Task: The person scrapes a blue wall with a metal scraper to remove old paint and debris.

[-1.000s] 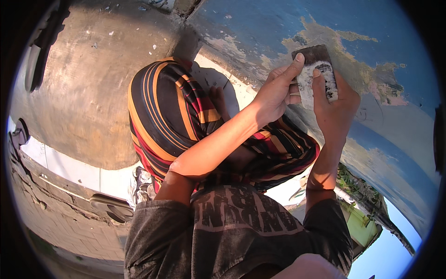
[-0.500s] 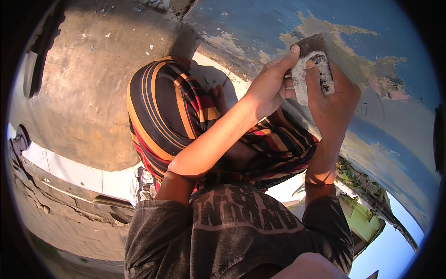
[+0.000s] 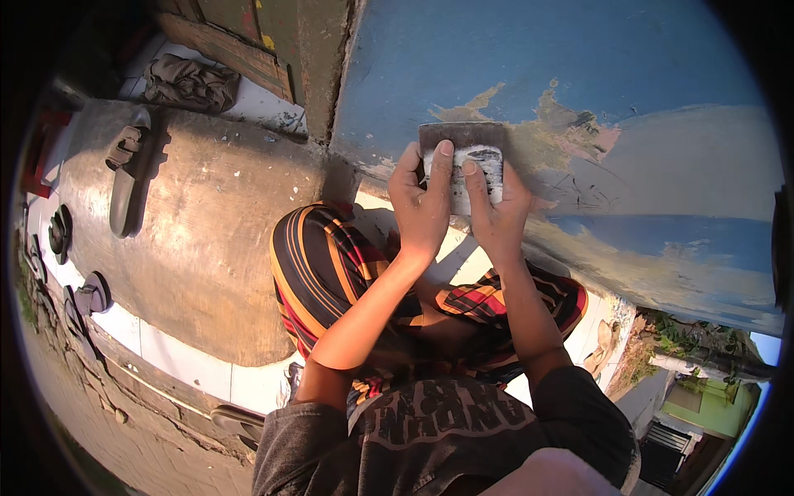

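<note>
A wide, flat scraper (image 3: pixel 465 134) with a dark blade and a lower part smeared with white is held in both my hands. My left hand (image 3: pixel 423 202) grips its left side, thumb laid along the face. From the right, my right hand (image 3: pixel 499 215) closes on it with the thumb pressed beside the other. The blade's edge lies over a blue painted wall (image 3: pixel 463 58), close beside a peeled, yellowish patch (image 3: pixel 564 132). Whether the edge touches the wall I cannot tell. My fingers behind the scraper are mostly hidden.
My crossed legs in striped cloth (image 3: pixel 318 264) are below my forearms. A smooth raised slab (image 3: pixel 207 273) spreads to the left, with a sandal (image 3: pixel 126 182) on it. More footwear lies along the white tiles. A crumpled cloth (image 3: pixel 190 83) sits by the wooden door (image 3: pixel 248 58).
My view has swung, bringing the door and cloth into sight. Both hands, still gripping the scraper, appear further left and lower, and the scraper's dark edge is now nearly level.
</note>
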Available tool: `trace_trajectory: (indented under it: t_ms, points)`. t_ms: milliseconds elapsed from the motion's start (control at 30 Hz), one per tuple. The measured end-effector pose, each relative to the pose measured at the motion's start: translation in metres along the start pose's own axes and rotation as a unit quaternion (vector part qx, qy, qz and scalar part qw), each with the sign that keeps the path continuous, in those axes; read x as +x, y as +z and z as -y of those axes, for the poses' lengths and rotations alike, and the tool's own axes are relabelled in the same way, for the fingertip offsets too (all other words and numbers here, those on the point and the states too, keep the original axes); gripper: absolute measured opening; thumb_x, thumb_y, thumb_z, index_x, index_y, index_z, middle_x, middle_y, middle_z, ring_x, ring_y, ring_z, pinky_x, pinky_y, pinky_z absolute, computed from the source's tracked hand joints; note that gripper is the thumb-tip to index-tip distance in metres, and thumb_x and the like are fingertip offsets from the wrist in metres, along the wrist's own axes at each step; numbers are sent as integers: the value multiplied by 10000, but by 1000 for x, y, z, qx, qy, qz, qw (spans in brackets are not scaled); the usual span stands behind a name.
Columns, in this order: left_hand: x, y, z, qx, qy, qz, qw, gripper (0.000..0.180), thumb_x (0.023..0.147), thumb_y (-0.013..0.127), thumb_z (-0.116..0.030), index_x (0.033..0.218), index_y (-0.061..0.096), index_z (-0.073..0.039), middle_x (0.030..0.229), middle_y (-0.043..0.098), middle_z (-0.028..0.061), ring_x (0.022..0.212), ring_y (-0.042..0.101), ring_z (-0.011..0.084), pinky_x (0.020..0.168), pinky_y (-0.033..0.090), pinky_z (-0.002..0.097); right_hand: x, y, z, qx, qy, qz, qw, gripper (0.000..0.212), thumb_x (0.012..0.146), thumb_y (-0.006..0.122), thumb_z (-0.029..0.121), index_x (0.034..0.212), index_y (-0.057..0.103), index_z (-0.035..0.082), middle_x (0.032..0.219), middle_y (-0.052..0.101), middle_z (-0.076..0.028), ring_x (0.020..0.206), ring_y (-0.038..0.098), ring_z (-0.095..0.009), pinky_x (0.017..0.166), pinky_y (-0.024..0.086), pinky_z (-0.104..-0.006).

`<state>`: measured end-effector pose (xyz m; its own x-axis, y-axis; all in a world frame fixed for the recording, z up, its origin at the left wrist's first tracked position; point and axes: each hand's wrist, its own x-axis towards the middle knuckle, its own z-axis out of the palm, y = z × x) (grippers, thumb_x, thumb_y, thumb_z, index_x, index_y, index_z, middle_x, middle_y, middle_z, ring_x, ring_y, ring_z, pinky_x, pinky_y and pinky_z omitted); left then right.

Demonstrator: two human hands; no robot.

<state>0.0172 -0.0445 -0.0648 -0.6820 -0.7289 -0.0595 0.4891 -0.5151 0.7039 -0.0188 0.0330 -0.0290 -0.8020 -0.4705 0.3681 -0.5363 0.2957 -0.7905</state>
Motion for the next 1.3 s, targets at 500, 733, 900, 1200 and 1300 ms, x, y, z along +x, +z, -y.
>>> trace_trajectory:
  t_ms: [500, 733, 900, 1200, 1300]
  points:
    - [-43, -11, 74, 538, 76, 262, 797, 253, 915, 573, -216, 773, 532, -11, 551, 535, 186, 460, 523, 331, 463, 396, 383, -119, -18, -96, 243, 287, -181, 909, 260, 898, 616, 172, 1063, 521, -6, 929, 629, -70, 731, 585, -123, 538, 469, -275]
    - [-55, -5, 114, 372, 41, 190, 908, 221, 946, 560, -176, 925, 618, 36, 707, 610, 2, 643, 479, 43, 550, 413, 228, -103, -29, -123, 91, 186, -215, 954, 231, 871, 646, 192, 939, 528, 5, 745, 647, -141, 645, 649, -221, 563, 473, -333]
    - [-50, -1, 142, 353, 94, 156, 918, 196, 960, 535, -152, 898, 609, 19, 758, 604, -4, 687, 485, 34, 580, 410, 203, -95, -40, -133, 98, 153, -220, 958, 229, 862, 653, 199, 924, 538, 11, 743, 650, -150, 650, 661, -255, 563, 480, -345]
    - [-62, 14, 146, 337, 104, 139, 925, 193, 966, 521, -133, 865, 590, 15, 747, 589, -4, 679, 475, 38, 585, 399, 199, -92, -46, -148, 103, 123, -216, 963, 236, 828, 690, 187, 929, 556, 21, 739, 657, -146, 624, 665, -271, 525, 486, -335]
    - [-56, 9, 151, 319, 123, 150, 928, 193, 969, 513, -128, 862, 588, 14, 752, 590, -3, 683, 478, 38, 590, 399, 200, -93, -45, -148, 95, 120, -200, 968, 234, 830, 687, 188, 934, 557, 24, 747, 661, -145, 639, 673, -268, 533, 495, -337]
